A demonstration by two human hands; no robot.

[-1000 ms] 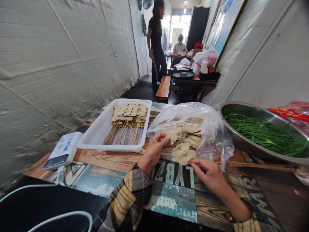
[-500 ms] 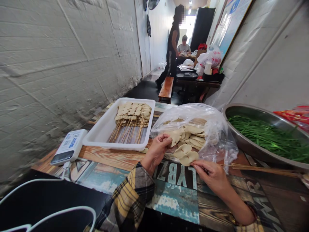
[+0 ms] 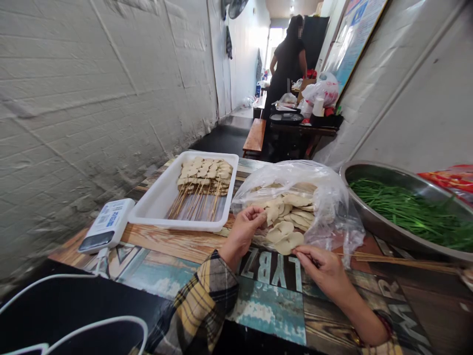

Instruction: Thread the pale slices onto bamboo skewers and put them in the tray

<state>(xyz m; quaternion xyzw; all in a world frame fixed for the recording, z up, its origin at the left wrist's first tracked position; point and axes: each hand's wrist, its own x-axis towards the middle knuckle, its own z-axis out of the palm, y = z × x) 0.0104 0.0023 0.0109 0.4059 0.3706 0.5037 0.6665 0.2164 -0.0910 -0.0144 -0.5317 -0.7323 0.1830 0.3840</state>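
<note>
My left hand (image 3: 246, 231) is closed, thumb and fingers pinching a thin beige round slice (image 3: 272, 213) at the front of the pile. My right hand (image 3: 325, 271) is closed too, its fingertips at the near edge of a few overlapping slices (image 3: 290, 242) that seem threaded on a skewer; the stick itself is mostly hidden. Loose slices (image 3: 301, 217) fill an open clear plastic bag (image 3: 336, 217) just beyond both hands. To the left, a white tray (image 3: 177, 224) holds stacked skewers of slices (image 3: 207, 170), sticks pointing toward me.
Bare bamboo skewers (image 3: 410, 261) lie right of my right hand. A large metal basin (image 3: 345, 170) of green chives (image 3: 402, 212) stands at the right. A white device (image 3: 107, 224) with a cable is at the left. Farther off are a bench (image 3: 254, 135) and a person (image 3: 290, 59).
My left hand has shifted slightly right; my right hand keeps its hold. The standing person in the background has moved to the right and now hides the seated person.
</note>
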